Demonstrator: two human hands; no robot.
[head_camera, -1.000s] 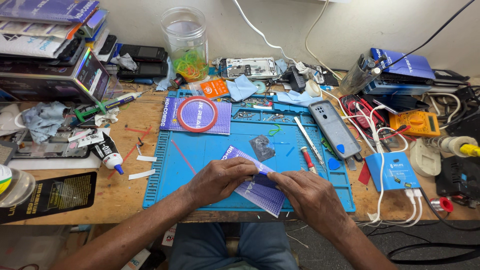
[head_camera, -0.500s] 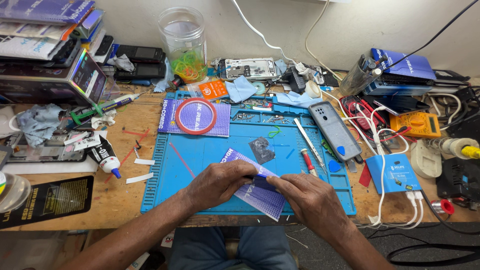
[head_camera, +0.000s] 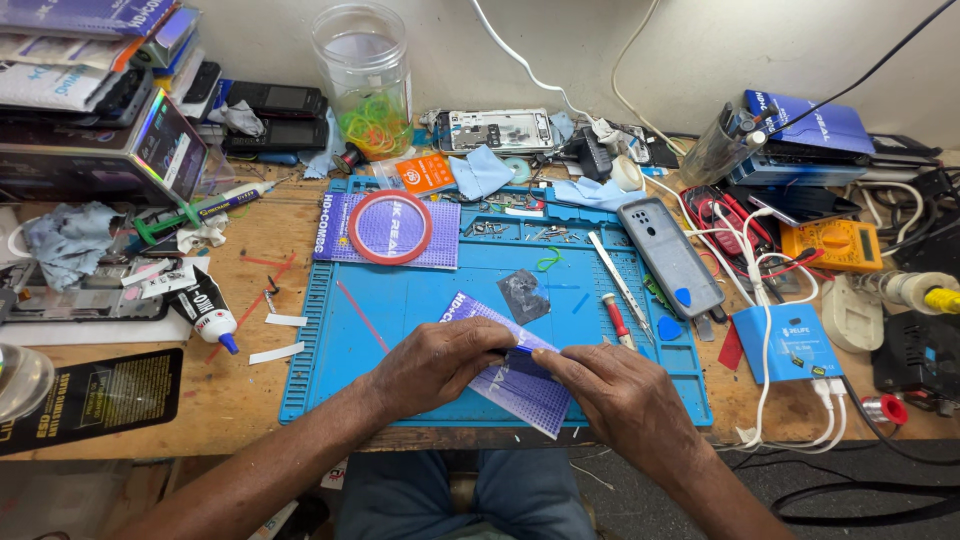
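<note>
Pinching purple packet (head_camera: 505, 375) with both hands (head_camera: 530, 372); clear jar (head_camera: 365, 80) holds rubber bands (head_camera: 372, 122).

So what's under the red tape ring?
The tape ring lies on a purple packet, which rests on the blue mat. The packet shows through the ring's hole. What is under the packet itself is hidden.

I see a purple card (head_camera: 520, 375) that looks like thin, shiny paper with tiny dots. Under it is a blue mat (head_camera: 400, 310), soft like rubber and dull, with little ridges at the edges. The surface (head_camera: 250, 390) is bare wood, rough and scratched. The jar (head_camera: 364, 70) is clear plastic. The phone case (head_camera: 668, 255) is smooth grey plastic. The rag (head_camera: 62, 240) is crumpled blue-grey cloth.
</note>
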